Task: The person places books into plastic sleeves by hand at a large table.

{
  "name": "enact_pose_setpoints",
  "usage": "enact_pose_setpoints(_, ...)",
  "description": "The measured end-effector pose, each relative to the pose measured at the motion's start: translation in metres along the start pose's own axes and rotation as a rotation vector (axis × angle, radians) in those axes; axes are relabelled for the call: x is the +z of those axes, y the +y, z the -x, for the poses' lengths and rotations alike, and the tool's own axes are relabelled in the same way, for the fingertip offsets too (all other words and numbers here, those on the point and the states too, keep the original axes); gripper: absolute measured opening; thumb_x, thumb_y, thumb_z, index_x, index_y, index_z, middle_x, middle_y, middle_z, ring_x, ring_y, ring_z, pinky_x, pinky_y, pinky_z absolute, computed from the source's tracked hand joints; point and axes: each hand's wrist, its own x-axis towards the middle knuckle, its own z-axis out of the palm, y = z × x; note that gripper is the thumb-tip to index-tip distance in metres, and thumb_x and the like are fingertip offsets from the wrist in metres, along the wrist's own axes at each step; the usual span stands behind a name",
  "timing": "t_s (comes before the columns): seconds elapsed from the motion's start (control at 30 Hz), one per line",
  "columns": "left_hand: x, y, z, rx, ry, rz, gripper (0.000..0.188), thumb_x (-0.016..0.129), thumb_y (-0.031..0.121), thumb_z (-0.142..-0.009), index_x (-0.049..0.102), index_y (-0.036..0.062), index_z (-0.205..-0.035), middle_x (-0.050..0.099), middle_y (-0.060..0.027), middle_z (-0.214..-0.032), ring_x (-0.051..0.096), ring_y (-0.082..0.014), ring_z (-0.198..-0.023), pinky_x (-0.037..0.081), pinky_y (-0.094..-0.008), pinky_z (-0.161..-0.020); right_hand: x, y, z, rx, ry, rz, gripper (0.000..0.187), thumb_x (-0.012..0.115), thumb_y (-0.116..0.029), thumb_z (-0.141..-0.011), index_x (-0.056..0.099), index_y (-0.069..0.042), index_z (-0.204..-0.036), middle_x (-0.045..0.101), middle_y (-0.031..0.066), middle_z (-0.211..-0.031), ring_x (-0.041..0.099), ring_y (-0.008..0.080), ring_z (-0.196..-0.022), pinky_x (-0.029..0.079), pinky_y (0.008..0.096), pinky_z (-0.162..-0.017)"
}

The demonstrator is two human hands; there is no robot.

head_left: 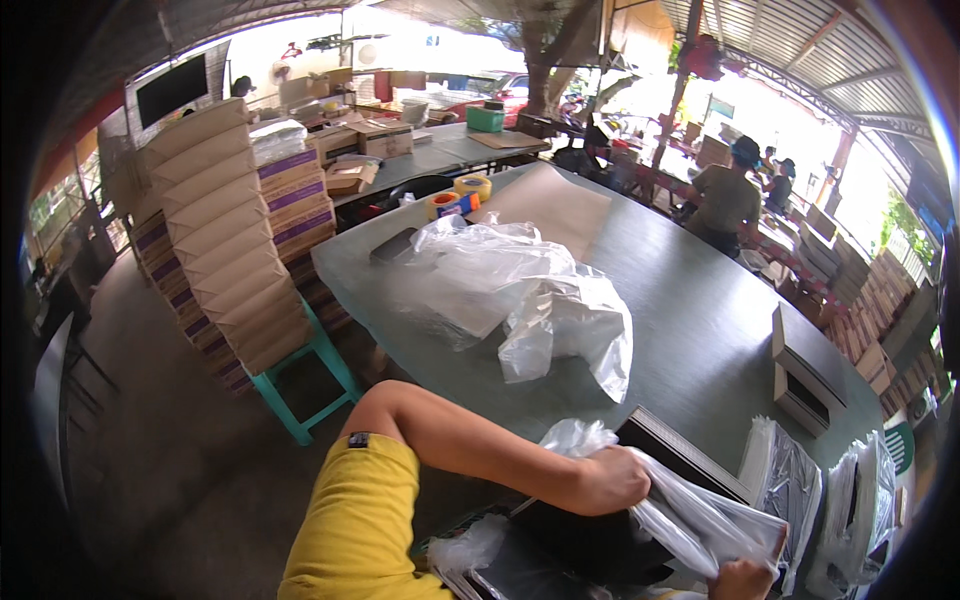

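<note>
A wide grey-green table fills the middle of my view. Left of it, a tall stack of brown cartons rises beside and behind a green stool. Loose, crumpled plastic lies across the table's middle; a dark box stands toward its right end. At the table's near side, close to me, is the clear bag, drawn taut between my hands, with black panels just below. Whether the bag already wraps anything, I cannot tell.

To handle it well, I'd judge, I should keep the pull even and gentle, so the thin film doesn't tear or bunch at a corner.

My left arm, yellow-sleeved, is raised and sharply bent at the elbow, its forearm crossing in front of me. My left hand is a fist closed on gathered film. My right hand, partly cut off by the lower edge, appears to pinch the bag's other end.
</note>
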Motion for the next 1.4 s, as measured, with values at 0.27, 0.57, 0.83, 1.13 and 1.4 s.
enact_pose_setpoints(0.27, -0.011, 0.029, 0.005, 0.235, -0.361, -0.006, 0.023, 0.055, 0.017, -0.067, 0.053, 0.0004, -0.083, 0.057, -0.0080, -0.066, 0.056, -0.0251, -0.055, 0.045, -0.0336, -0.051, 0.018, 0.011, 0.014, -0.017, 0.030, 0.232, 0.015, 0.058, -0.022, -0.068, 0.055, -0.007, -0.065, 0.057, 0.0126, -0.071, 0.054, 0.0288, -0.066, 0.042, 0.0408, -0.062)
enact_pose_setpoints(0.57, 0.036, -0.020, 0.025, 0.072, -0.353, -0.423, 0.005, 0.054, 0.012, -0.064, 0.054, 0.0076, -0.066, 0.055, -0.0060, -0.063, 0.056, -0.0196, -0.060, 0.043, -0.0325, -0.047, -0.022, -0.027, 0.000, -0.077, -0.159, -0.279, 0.010, 0.056, -0.013, -0.066, 0.051, -0.006, -0.060, 0.055, 0.0108, -0.065, 0.053, 0.0292, -0.063, 0.042, 0.0404, -0.058)
enact_pose_setpoints(0.83, -0.049, -0.005, 0.055, 0.046, 0.327, 1.157, 0.013, 0.062, 0.011, -0.067, 0.053, 0.0016, -0.071, 0.056, -0.0117, -0.067, 0.055, -0.0207, -0.059, 0.043, -0.0300, -0.054, -0.021, 0.033, 0.003, 0.562, 0.966, -0.789, 0.034, 0.052, -0.019, -0.071, 0.046, -0.003, -0.100, 0.046, 0.0062, -0.100, 0.049, 0.0142, -0.084, 0.041, 0.0260, -0.064)
enact_pose_setpoints(1.13, 0.007, -0.035, 0.037, -0.452, 0.747, 0.152, 0.047, 0.053, -0.006, -0.059, 0.048, 0.0089, -0.103, 0.048, -0.0087, -0.090, 0.052, -0.0262, -0.075, 0.045, -0.0339, -0.059, 0.011, -0.004, -0.012, 0.443, 0.800, -0.663, 0.043, 0.039, 0.014, -0.062, 0.055, -0.002, -0.099, 0.052, 0.0117, -0.098, 0.053, 0.0194, -0.083, 0.043, 0.0249, -0.068)
enact_pose_setpoints(1.4, 0.009, -0.025, 0.037, -0.490, 0.480, 0.043, 0.066, 0.054, -0.006, -0.056, 0.045, 0.0159, -0.118, 0.045, -0.0086, -0.107, 0.053, -0.0196, -0.078, 0.047, -0.0302, -0.066, 0.023, -0.010, -0.008, 0.381, 0.502, -0.703, 0.068, 0.036, 0.022, -0.056, 0.047, -0.008, -0.116, 0.036, 0.0115, -0.123, 0.037, 0.0265, -0.112, 0.042, 0.0271, -0.082)
